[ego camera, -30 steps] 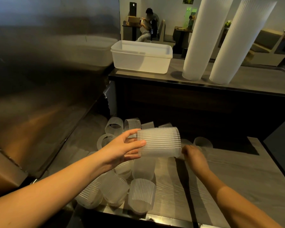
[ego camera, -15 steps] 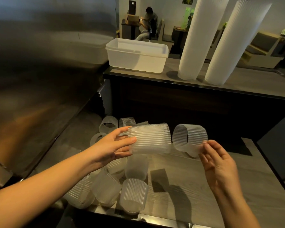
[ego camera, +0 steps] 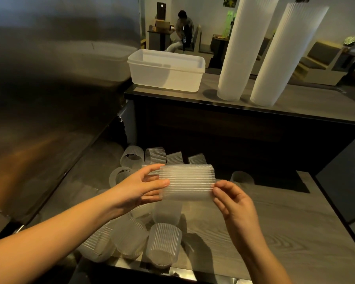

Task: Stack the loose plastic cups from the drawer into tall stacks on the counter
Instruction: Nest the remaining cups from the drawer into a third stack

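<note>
A short horizontal stack of ribbed translucent cups (ego camera: 188, 182) hangs above the open drawer (ego camera: 275, 232). My left hand (ego camera: 138, 189) grips its left end, fingers curled round it. My right hand (ego camera: 234, 199) pinches the rim at the right end with thumb and fingertips. Several loose ribbed cups (ego camera: 164, 243) lie on their sides in the drawer's left part, more (ego camera: 132, 157) toward the back. Two tall stacks of cups (ego camera: 245, 48) (ego camera: 285, 56) stand leaning on the counter (ego camera: 295, 107) behind.
A white plastic tub (ego camera: 166, 71) sits at the counter's left end. A stainless steel surface (ego camera: 39, 99) fills the left side. One cup (ego camera: 241, 178) lies alone at the drawer's back right. A person sits at a table far behind.
My right hand brought a single cup from the right and pushed it onto the end of the stack in my left hand. The stack is now longer.
</note>
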`<state>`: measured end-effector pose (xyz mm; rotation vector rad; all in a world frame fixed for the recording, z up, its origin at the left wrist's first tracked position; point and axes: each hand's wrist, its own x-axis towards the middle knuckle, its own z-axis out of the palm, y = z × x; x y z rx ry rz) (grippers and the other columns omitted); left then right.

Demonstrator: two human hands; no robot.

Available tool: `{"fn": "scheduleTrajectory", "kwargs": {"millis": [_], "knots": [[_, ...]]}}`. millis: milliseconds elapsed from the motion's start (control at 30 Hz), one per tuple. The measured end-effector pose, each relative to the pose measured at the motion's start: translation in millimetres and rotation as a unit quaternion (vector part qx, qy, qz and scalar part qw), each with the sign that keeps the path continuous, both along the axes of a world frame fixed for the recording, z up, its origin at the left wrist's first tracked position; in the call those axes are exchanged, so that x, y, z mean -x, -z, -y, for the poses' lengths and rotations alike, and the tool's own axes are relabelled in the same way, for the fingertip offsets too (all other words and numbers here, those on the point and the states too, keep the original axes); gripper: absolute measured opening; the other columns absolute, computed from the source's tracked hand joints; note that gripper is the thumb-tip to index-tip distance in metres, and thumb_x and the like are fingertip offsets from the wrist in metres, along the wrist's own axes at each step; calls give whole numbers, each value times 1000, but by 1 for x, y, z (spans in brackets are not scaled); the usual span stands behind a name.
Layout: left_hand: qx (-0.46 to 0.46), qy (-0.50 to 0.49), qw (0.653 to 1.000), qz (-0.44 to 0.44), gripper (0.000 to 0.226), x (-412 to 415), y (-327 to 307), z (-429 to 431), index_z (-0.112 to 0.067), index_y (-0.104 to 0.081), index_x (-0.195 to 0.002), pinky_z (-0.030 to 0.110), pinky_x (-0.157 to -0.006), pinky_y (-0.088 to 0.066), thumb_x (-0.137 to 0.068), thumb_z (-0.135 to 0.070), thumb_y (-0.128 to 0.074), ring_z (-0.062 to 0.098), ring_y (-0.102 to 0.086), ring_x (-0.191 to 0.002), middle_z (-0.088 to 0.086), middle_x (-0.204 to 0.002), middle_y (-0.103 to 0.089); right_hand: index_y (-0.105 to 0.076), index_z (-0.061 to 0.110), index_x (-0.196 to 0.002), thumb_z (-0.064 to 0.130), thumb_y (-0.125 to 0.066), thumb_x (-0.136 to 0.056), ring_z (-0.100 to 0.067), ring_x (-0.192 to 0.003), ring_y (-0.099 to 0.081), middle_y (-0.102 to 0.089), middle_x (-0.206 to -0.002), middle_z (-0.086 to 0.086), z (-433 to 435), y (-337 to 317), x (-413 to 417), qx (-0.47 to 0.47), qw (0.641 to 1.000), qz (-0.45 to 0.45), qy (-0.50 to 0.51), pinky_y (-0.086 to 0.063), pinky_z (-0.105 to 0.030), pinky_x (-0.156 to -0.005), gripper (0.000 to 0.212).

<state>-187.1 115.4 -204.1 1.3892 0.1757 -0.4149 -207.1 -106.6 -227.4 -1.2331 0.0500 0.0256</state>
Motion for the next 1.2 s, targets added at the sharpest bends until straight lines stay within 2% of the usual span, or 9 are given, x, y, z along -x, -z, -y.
{"fn": "scheduleTrajectory", "kwargs": {"millis": [167,267,333,433,533,633,800,1033,1200], "knots": [[-11,4,1000,10,64,1,-3,-1,-23,-48,-126,21,-65,-56,-66,-18,-68,7,-68,-71,4,-113,-62,-72,20,-77,48,-84,-42,-9,-77,-67,-71,-80,-1,7,9,-9,18,1000,20,-4,-53,-16,-69,46],[-8,7,1000,13,66,2,-6,0,-24,-48,-125,22,-68,-56,-62,-21,-68,7,-68,-72,2,-111,-63,-70,24,-78,29,-74,-70,-11,-87,-65,-69,-83,2,29,29,-31,140,989,26,50,-49,-25,-80,10],[-7,9,1000,12,67,3,-7,1,-24,-48,-126,24,-72,-56,-62,-21,-68,6,-68,-70,3,-112,-62,-64,20,-93,10,-60,-85,-20,-102,-59,-64,-99,-2,49,50,-51,326,940,24,96,-44,-29,-86,14],[-8,12,1000,11,62,3,-6,2,-23,-48,-127,28,-77,-54,-68,-17,-67,9,-67,-75,3,-111,-62,-53,10,-123,12,-59,-86,-24,-120,-48,-53,-126,-10,79,76,-74,549,830,33,97,-40,-33,-96,37],[-8,15,1000,9,51,4,-8,2,-24,-49,-124,29,-79,-54,-77,-12,-64,14,-67,-87,3,-111,-63,-44,9,-132,16,-60,-85,-26,-126,-42,-47,-136,-12,99,98,-87,692,719,32,59,-35,-37,-104,50],[-5,19,1000,5,58,6,-10,2,-24,-48,-125,29,-78,-54,-71,-15,-66,6,-66,-66,5,-111,-61,-46,15,-131,17,-58,-86,-25,-125,-44,-49,-134,-9,106,105,-87,764,645,28,25,-35,-38,-107,46],[1,14,1000,-1,52,6,-13,1,-24,-48,-124,32,-85,-50,-77,-11,-64,4,-64,-58,6,-111,-61,-55,18,-119,17,-57,-87,-20,-117,-50,-57,-123,-5,100,106,-81,780,622,66,19,-36,-35,-104,33],[-7,19,1000,4,50,6,-13,0,-30,-53,-112,35,-89,-52,-65,-18,-67,18,-67,-95,2,-112,-64,-54,19,-122,23,-58,-86,-21,-116,-51,-56,-124,-5,100,114,-82,773,633,41,16,-39,-37,-102,36],[-7,9,1000,1,41,5,-12,0,-27,-52,-116,33,-86,-53,-80,-9,-63,17,-67,-92,2,-108,-65,-58,21,-102,22,-49,-91,-13,-83,-54,-57,-90,2,98,113,-87,764,644,43,27,-43,-27,-83,14]]}}
